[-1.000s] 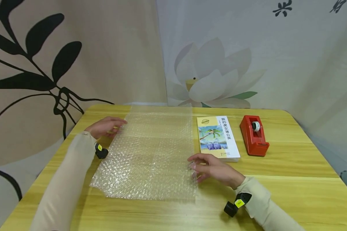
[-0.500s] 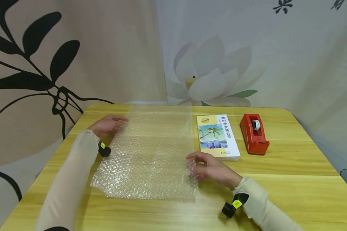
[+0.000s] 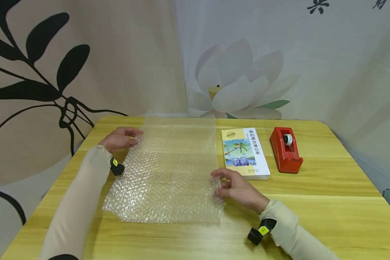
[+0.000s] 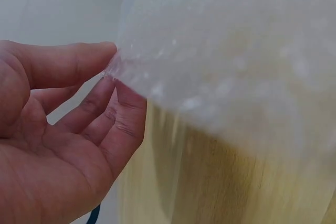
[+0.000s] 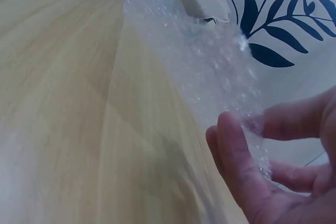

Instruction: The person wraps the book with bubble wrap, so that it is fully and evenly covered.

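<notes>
A sheet of clear bubble wrap [image 3: 172, 169] lies across the middle of the table, its lower left corner cut at a slant. At its left edge, my left hand [image 3: 121, 138] pinches the film between thumb and fingertips. The left wrist view shows this pinch close up, with the left hand's thumb [image 4: 73, 62] above the film and the other fingers below. My right hand [image 3: 238, 187] holds the right edge lower down. In the right wrist view, the right hand's fingers [image 5: 236, 156] stand on both sides of the sheet's edge [image 5: 262, 163].
Just right of the sheet lies a book [image 3: 243, 153] with a palm tree on its cover. Farther right stands a red tape dispenser [image 3: 285, 150] with a roll of tape. The wooden table [image 3: 338, 216] meets a printed curtain [image 3: 133, 61] at its back edge.
Both hands stay at the sheet's edges. The left thumb now shows closer against the film, and the right fingers have shifted slightly. The head view has tilted a little.
</notes>
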The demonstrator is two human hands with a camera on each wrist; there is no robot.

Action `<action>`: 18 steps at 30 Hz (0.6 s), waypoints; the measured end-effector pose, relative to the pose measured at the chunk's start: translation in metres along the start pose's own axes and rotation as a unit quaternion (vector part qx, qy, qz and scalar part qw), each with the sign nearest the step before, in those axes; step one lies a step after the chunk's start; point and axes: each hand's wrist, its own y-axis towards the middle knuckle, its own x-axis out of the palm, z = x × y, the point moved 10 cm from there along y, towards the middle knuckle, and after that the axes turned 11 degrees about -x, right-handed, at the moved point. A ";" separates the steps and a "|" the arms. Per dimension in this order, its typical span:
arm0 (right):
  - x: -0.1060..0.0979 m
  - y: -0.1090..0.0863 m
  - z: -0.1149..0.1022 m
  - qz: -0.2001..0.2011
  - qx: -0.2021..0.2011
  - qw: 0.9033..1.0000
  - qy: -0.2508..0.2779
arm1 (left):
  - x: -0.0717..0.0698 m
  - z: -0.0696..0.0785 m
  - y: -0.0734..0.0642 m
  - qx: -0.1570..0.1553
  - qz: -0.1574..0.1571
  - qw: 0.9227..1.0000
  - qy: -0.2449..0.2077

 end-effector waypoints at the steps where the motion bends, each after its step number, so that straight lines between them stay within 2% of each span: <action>1: -0.001 0.000 0.000 0.002 -0.001 1.000 -0.007 | 0.000 0.000 -0.001 -0.002 0.001 1.000 0.000; 8: -0.004 -0.002 -0.004 0.009 -0.015 0.998 -0.056 | -0.002 -0.005 -0.008 0.001 0.010 1.000 0.012; 15: -0.009 0.000 -0.007 0.001 -0.031 0.998 -0.059 | -0.004 -0.014 -0.022 0.008 0.012 0.999 0.036; 18: -0.014 0.002 -0.009 0.004 -0.035 0.996 -0.077 | -0.004 -0.016 -0.025 0.010 0.011 0.999 0.040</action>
